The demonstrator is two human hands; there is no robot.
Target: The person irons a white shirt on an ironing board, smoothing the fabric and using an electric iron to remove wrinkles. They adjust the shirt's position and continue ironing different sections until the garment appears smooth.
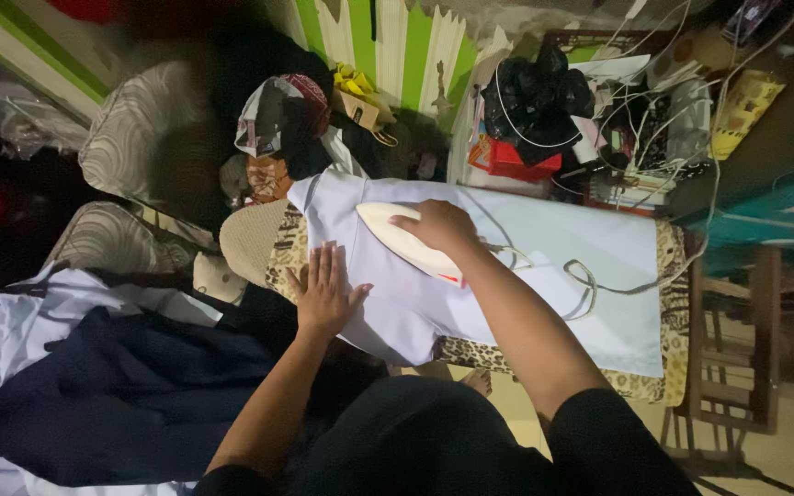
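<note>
A pale lilac garment (526,257) lies spread over an ironing board with a leopard-print cover (668,367). My right hand (438,225) grips the top of a cream-coloured iron (397,243), which rests on the garment near its left end. The iron's cord (590,280) loops across the cloth to the right. My left hand (323,292) lies flat with fingers spread on the garment's left edge, just below and left of the iron.
A pile of dark navy and white clothes (103,386) sits at the lower left. Patterned cushioned chairs (140,138) stand behind. A cluttered shelf with cables, a black bag and a red box (516,156) is beyond the board. A wooden stool (737,349) stands right.
</note>
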